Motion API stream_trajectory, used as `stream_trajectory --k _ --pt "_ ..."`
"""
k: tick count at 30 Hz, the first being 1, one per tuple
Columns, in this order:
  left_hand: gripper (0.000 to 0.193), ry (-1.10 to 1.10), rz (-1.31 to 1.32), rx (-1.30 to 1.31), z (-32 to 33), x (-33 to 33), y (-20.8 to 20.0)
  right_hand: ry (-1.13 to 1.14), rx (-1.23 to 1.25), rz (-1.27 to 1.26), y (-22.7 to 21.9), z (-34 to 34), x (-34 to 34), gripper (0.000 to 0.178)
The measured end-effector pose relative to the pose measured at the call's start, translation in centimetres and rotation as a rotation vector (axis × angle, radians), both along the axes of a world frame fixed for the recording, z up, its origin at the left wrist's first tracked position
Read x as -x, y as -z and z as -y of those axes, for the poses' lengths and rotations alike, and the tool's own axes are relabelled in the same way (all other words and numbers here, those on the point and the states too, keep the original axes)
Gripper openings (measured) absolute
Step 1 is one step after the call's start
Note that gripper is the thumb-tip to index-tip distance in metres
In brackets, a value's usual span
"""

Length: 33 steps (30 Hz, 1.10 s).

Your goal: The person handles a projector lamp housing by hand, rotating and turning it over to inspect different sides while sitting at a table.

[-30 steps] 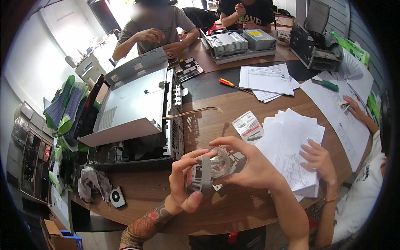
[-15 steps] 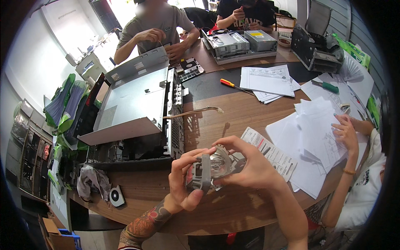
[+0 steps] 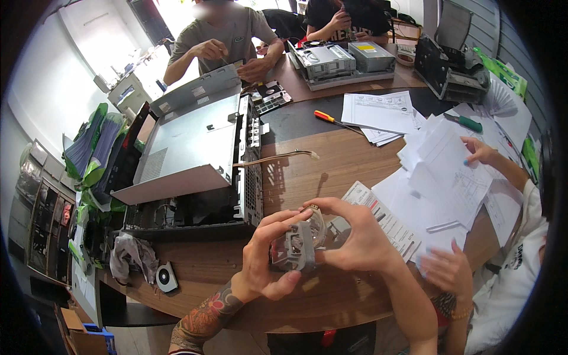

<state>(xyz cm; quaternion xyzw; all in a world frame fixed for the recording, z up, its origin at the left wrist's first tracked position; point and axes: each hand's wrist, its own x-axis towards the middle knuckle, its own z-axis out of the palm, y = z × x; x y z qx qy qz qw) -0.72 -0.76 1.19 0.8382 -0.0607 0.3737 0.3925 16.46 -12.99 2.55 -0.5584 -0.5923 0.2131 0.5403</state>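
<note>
A projector lamp (image 3: pixel 300 245), a clear round reflector in a grey plastic frame, is held up over the front of the wooden table (image 3: pixel 331 302). My left hand (image 3: pixel 260 254) grips the frame from the left, fingers over its top and thumb underneath. On the other side my right hand (image 3: pixel 364 239) pinches the reflector end, index finger on top and thumb below. My fingers cover part of both ends. To the left lies an opened black equipment case (image 3: pixel 253 198) with its silvery metal cover (image 3: pixel 189 142) tilted up on it.
A printed card (image 3: pixel 378 219) and loose papers (image 3: pixel 447 177) lie on the right, where a co-worker's hands (image 3: pixel 447 269) are. Farther back is an orange-handled screwdriver (image 3: pixel 325 116). A grey cloth (image 3: pixel 131 257) and a small blower fan (image 3: pixel 166 277) sit at left. Two people work across the table.
The lamp has turned in my hands, its frame now facing me more and hiding more of the reflector. On the right, the co-worker's hands have moved apart and the papers have shifted.
</note>
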Motion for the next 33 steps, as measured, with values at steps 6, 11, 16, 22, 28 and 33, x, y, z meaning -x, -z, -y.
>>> stream_trajectory --k 6,11,16,22,28,33 --pt "0.065 -0.060 0.058 -0.023 0.1 0.5 0.1 0.029 0.080 -0.098 -0.7 0.1 0.5 0.069" --pt "0.078 -0.001 0.012 -0.139 0.1 1.1 -0.3 0.097 0.045 -0.107 0.0 0.0 0.1 0.069" --pt "0.070 0.023 0.095 -0.141 0.2 0.5 -0.5 0.137 -0.007 -0.044 -0.4 0.0 0.1 0.065" --pt "0.075 0.067 0.085 -0.097 0.3 0.5 -1.1 0.185 -0.059 -0.052 0.5 -0.3 -0.3 0.064" --pt "0.064 0.097 0.097 0.020 0.2 0.4 -0.5 0.208 -0.079 -0.093 0.8 -0.7 0.2 0.067" --pt "0.065 0.132 0.092 0.086 0.2 0.5 -0.6 0.189 -0.098 -0.029 1.0 -0.7 0.1 0.068"
